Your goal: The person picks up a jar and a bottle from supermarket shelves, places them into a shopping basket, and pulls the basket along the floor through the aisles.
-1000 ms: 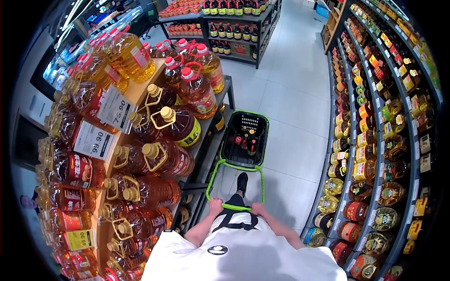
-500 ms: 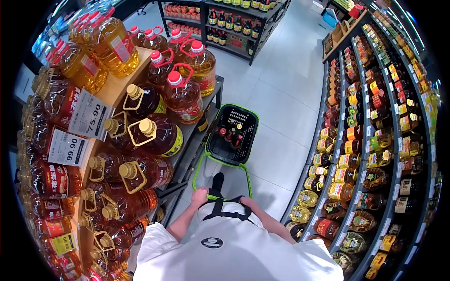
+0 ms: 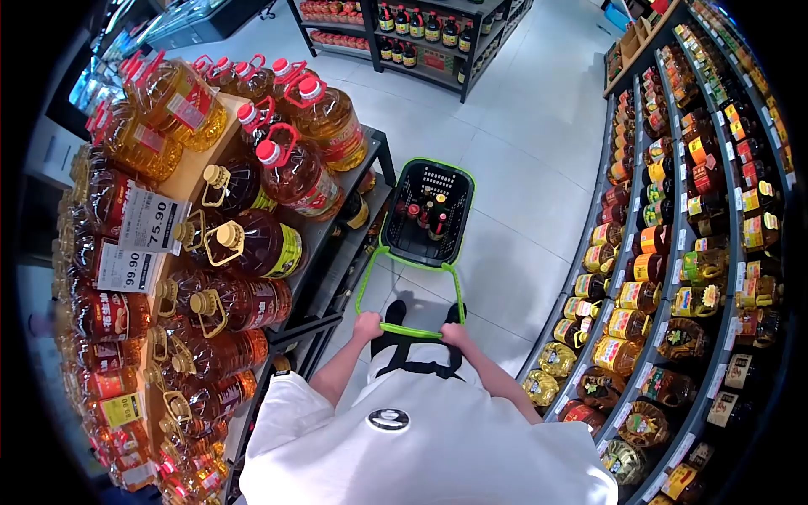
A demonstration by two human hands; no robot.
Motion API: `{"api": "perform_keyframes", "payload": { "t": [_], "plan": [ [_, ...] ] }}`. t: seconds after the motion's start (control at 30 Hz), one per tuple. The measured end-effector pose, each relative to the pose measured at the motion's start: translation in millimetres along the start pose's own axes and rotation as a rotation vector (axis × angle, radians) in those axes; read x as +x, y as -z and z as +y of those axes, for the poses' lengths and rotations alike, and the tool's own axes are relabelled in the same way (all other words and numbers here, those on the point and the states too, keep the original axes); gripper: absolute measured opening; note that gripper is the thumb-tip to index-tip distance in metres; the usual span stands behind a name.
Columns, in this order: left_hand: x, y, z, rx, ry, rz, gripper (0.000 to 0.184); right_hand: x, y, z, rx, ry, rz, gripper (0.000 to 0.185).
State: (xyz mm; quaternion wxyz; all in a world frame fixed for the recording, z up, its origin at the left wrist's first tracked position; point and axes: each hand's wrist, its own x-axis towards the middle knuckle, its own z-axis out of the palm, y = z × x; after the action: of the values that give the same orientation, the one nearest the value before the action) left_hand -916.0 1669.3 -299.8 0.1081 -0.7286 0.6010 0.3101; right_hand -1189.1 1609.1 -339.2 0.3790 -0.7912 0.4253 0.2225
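A black shopping basket (image 3: 391, 227) with a green rim stands on the floor ahead of me. Several dark bottles (image 3: 437, 225) with red and yellow caps are inside it. Its long green pull handle (image 3: 410, 331) reaches back towards my waist. My left hand (image 3: 368, 326) is closed around the handle's left corner, and my right hand (image 3: 454, 333) grips the right corner. Both hands are low in front of my body, just beyond the dark strap on my white shirt.
On the left, large oil jugs (image 3: 257, 244) crowd a tiered display with price cards (image 3: 155, 220). Curved shelves (image 3: 581, 379) of bottles line the right side. A dark rack (image 3: 421, 46) with more bottles stands ahead. Pale floor tiles (image 3: 513, 194) run between them.
The handle has moved forward from my waist and sits more level. My right hand has come forward onto its right corner. The left display's jugs have shifted slightly in view.
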Motion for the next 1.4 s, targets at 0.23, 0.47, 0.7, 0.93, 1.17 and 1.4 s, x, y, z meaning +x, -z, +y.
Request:
{"api": "perform_keyframes", "payload": {
  "t": [0.23, 0.47, 0.7, 0.93, 1.17, 1.4],
  "plan": [
    [42, -36, 98, 0.016, 0.051, 0.017, 0.02, -26, 60, 91, 0.05, -0.023, 0.169, 0.017],
    [91, -10, 168, 0.053, 0.103, -0.046, 0.024, -22, 95, 147, 0.002, -0.136, 0.375, 0.017],
    [113, -16, 174, 0.0, 0.122, -0.023, 0.024, -1, 114, 170, -0.083, -0.041, 0.342, 0.018],
    [152, -9, 179, -0.083, 0.208, 0.005, 0.022, 39, 151, 202, -0.085, 0.025, 0.262, 0.021],
    [186, 31, 199, -0.127, 0.25, 0.057, 0.018, 79, 204, 221, -0.107, 0.072, 0.153, 0.023],
    [232, 37, 208, -0.161, 0.284, 0.138, 0.013, 118, 260, 233, -0.2, 0.125, -0.009, 0.025]
  ]
}}
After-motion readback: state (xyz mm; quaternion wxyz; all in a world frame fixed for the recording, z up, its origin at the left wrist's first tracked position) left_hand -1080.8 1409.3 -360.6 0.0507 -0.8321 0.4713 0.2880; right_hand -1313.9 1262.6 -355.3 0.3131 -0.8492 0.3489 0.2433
